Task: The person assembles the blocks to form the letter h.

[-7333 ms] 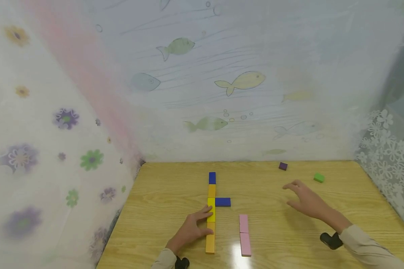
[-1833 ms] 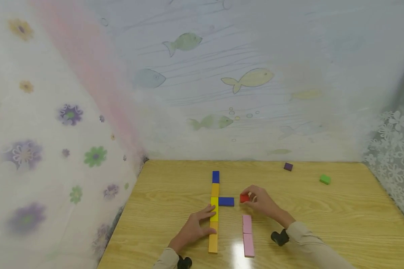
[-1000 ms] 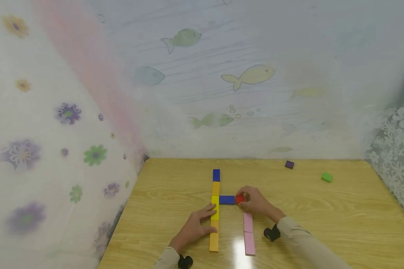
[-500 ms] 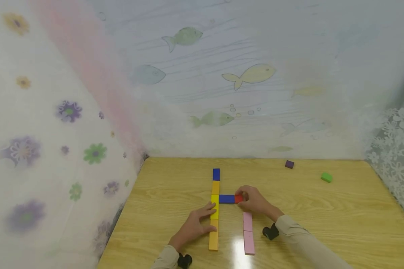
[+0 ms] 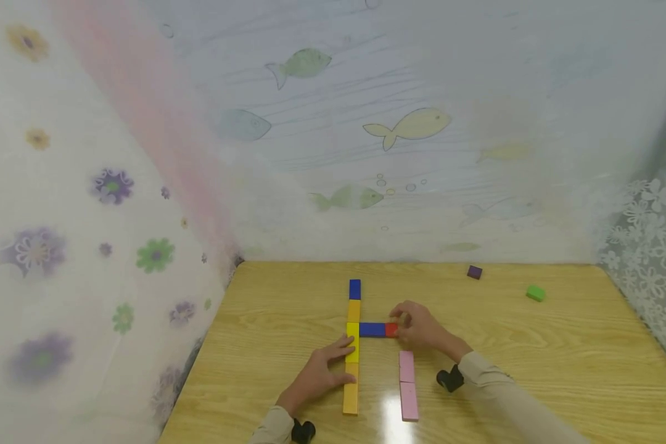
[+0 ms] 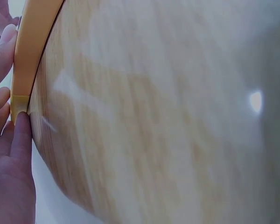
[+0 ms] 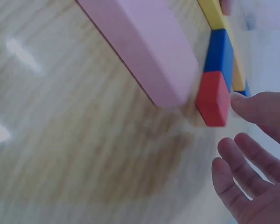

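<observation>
A red block [image 5: 391, 330] lies end to end with a blue block [image 5: 372, 330], which sticks out rightward from the yellow block [image 5: 353, 341] in a straight row. My right hand [image 5: 422, 328] is at the red block's right end; in the right wrist view its thumb is close beside the red block [image 7: 212, 99] and the other fingers are spread, holding nothing. My left hand [image 5: 317, 376] rests against the row, fingertips on the yellow block and thumb on the orange block [image 5: 351, 398]. The left wrist view shows those fingers fairly straight along the orange block [image 6: 30, 51].
Two pink blocks [image 5: 408, 401] lie end to end to the right of the row. Another orange block [image 5: 354, 311] and a blue block [image 5: 355, 289] form the row's far end. A purple block [image 5: 474, 272] and a green block [image 5: 535, 293] sit at the back right of the wooden table [image 5: 244, 345].
My right hand has brought in the red block, moved it left against the blue block's end, and now let go of it. The left hand has stayed on the row.
</observation>
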{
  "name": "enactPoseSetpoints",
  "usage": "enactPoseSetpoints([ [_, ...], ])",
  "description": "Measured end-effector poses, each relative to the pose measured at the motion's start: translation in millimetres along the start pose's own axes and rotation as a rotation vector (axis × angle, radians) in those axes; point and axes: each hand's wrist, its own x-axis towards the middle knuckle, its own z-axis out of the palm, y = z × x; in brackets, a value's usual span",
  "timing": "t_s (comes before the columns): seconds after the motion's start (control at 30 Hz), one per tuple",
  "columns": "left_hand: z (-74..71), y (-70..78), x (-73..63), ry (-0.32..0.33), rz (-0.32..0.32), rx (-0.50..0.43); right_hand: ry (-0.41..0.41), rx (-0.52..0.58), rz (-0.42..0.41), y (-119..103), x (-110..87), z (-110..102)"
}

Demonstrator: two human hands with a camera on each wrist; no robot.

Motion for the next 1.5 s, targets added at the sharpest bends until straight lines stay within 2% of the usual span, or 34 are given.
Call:
enactPoseSetpoints([
  [0.3,-2.6,2.6,-0.9,-0.013,0.001,0.019,0.021,-0.033,-0.013,-4,1.2,-29],
  [0.7,-0.1,-7.2,-1.3,0.000,0.039,0.032,0.068,-0.121,-0.026,6,-3.0,-62],
  [1.27,-1.1,-0.9,-2.6,0.000,0.001,0.006,0.111,-0.165,-0.045,16,-13.0,-91],
  [1.5,-1.8,0.3,-1.9,-0.013,-0.015,0.019,0.120,-0.196,-0.007,20,-14.4,-103],
])
